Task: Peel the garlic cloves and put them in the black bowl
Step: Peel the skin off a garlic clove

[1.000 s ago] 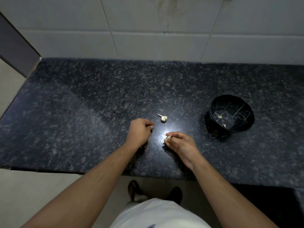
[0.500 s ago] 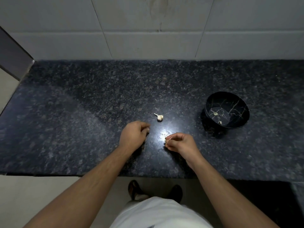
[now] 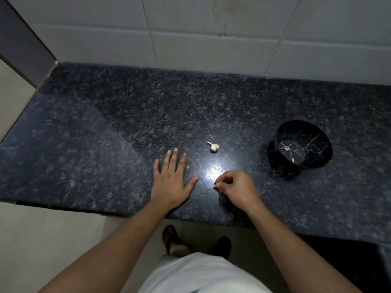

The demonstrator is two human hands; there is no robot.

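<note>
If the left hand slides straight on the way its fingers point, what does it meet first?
Probably nothing: the flat left hand points across bare black granite counter toward the white tiled wall; the pale garlic piece lies right of that line.

Dark speckled granite counter, black bowl with pale vein lines, off-white garlic, white wall tiles
</note>
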